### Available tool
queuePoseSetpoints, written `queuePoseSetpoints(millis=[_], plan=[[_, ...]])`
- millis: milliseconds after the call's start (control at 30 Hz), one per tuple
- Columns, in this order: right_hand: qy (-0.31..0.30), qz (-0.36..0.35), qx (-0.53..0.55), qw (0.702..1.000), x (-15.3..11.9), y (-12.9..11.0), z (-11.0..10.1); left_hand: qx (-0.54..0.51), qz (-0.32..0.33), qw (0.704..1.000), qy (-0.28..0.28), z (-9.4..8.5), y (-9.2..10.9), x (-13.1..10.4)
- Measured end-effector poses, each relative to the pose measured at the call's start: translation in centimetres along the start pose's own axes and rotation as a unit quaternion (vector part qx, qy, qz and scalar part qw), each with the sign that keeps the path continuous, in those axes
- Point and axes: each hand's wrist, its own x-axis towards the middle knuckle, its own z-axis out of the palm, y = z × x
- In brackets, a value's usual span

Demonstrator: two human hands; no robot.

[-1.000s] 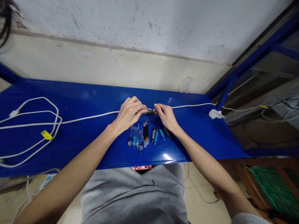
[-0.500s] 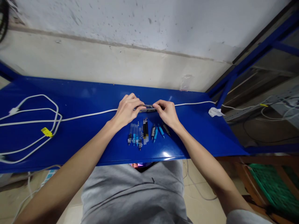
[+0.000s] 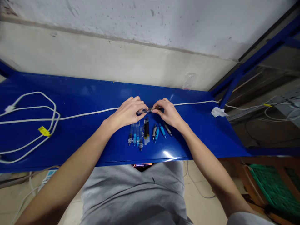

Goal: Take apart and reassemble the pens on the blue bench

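Pen (image 3: 148, 111), dark, slim, held crosswise; left fingers (image 3: 141, 117), right fingers (image 3: 161, 102) pinching it

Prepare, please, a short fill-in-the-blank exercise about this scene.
The left hand and right hand hold slim dark pen parts over the ____ shelf.
Two short blue pieces lie between two ____ ones.
The tag on the looped white cable is ____.
The crumpled white scrap lies nearer the ____ hand.

Missing words: blue; gray; yellow; right.
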Motion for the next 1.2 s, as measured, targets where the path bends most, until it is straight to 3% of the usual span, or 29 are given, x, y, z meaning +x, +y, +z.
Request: queuePoseSetpoints(millis=[133, 233, 333, 433, 467, 633, 800, 900, 1000, 1067, 1200], plan=[[-0.009, -0.004, -0.023, 1.000, 0.0, 0.5, 0.2, -0.019, -0.021, 0.999, -0.017, 0.0, -0.4, 0.0], [-0.025, -0.010, -0.047, 0.999, 0.1, 0.8, 0.2, -0.069, -0.038, 0.997, -0.023, -1.0, -0.4, 0.0], [-0.043, -0.009, -0.063, 0.997, 0.0, 0.8, 0.2, -0.142, -0.078, 0.986, 0.032, -2.8, 0.5, -0.9], [-0.054, -0.003, -0.068, 0.996, -0.1, 0.6, 0.3, -0.128, -0.167, 0.973, 0.097, -4.1, 2.2, -3.1], [-0.055, -0.001, -0.073, 0.996, -0.1, 0.5, 0.3, -0.115, -0.196, 0.969, 0.094, -4.2, 2.8, -3.9], [-0.052, 0.001, -0.115, 0.992, -0.2, 0.0, 0.4, -0.046, -0.334, 0.941, -0.022, -3.5, 5.6, -6.8], [-0.040, -0.012, -0.115, 0.992, -0.2, -1.0, 0.2, 0.013, -0.355, 0.927, -0.123, -2.5, 6.7, -6.5], [-0.080, -0.029, -0.088, 0.992, -0.2, -2.1, 0.2, 0.024, -0.347, 0.927, -0.141, -2.2, 6.8, -6.4], [-0.115, -0.017, -0.087, 0.989, -0.2, -3.0, 0.6, 0.038, -0.336, 0.934, -0.116, -2.2, 6.5, -6.6], [-0.124, -0.004, -0.103, 0.987, -0.3, -3.3, 1.0, 0.048, -0.326, 0.941, -0.070, -2.6, 6.1, -6.5], [-0.127, 0.001, -0.132, 0.983, -0.4, -3.3, 1.6, 0.050, -0.275, 0.952, 0.122, -3.7, 5.2, -4.2]])
